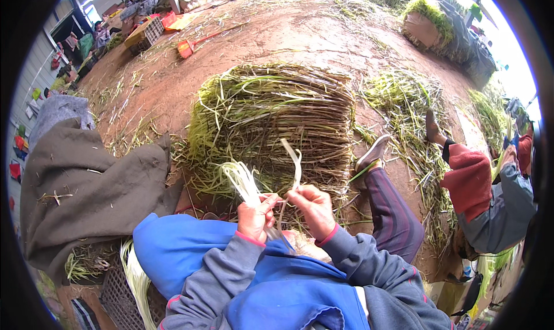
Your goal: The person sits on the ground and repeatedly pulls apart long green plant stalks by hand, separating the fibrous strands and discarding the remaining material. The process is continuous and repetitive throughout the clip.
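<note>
My left hand (254,217) is closed around a small bunch of pale, whitish-green plant stalks (242,180), which point up and away from me. Close on its right, my right hand (314,207) pinches a thin pale stalk (296,165) between thumb and fingers. A loose strip hangs from that stalk. Just beyond both hands lies a thick pile of long stalks (283,116), with green leafy ends at left and brownish ends at right. A blue apron (277,289) covers my lap.
At left, a dark brown cloth (86,185) lies beside a plastic crate (115,292) with long pale stalks (135,284). A co-worker's leg and red garment (470,180) are at right, by scattered greens (407,105). An orange-red shovel (186,48) lies on the earthen floor farther off.
</note>
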